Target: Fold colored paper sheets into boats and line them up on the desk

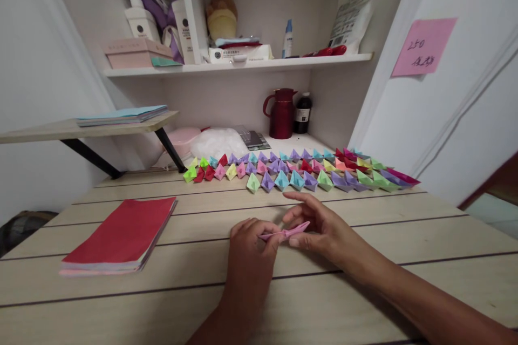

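A narrow folded strip of pink paper (288, 232) is held just above the wooden desk (364, 275) between both hands. My left hand (251, 250) is curled into a loose fist, pinching the strip's left end. The strip's right end is pinched by the thumb and fingers of my right hand (319, 226), whose index finger stretches out to the left above it. Beyond the hands lie rows of small folded paper boats (299, 172) in several colours.
A stack of coloured paper sheets with a red one on top (121, 237) lies at the left of the desk. At the back stand a dark red jug (282, 113), a dark bottle (302, 113) and a white plastic bag (218, 142). A shelf (243, 66) with bottles runs above.
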Motion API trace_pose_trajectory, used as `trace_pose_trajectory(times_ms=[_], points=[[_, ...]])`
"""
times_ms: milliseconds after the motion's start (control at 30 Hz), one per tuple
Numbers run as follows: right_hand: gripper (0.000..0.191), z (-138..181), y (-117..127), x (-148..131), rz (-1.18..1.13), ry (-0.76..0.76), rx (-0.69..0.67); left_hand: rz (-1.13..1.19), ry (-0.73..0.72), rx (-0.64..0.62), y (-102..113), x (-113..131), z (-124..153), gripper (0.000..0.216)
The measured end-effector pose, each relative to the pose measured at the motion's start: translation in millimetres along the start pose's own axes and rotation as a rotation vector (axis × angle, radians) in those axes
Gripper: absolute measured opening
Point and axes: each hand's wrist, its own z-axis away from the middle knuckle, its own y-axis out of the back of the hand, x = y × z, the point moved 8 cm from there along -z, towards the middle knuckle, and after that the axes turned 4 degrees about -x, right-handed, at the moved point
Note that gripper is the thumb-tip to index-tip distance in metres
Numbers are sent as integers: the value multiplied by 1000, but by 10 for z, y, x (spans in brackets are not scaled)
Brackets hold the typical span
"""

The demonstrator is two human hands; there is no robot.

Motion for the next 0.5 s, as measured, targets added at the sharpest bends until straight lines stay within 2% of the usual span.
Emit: trace_pose_trajectory(times_ms=[67, 200, 233, 400, 500], points=[[67, -16, -5, 85, -72, -48, 9, -8, -37, 2, 8, 34, 8, 10], [27, -8, -12, 98, -46, -109, 17, -20, -118, 31, 21, 80, 26, 11], [22, -2, -9, 68, -15, -104, 17, -21, -131, 44, 21, 79, 30, 11], [19, 36, 37, -174, 199, 39, 53, -6, -110, 81, -7, 9, 41, 9], [17, 80, 26, -343, 369, 186, 61, 16, -91, 47, -34, -13, 39, 26]])
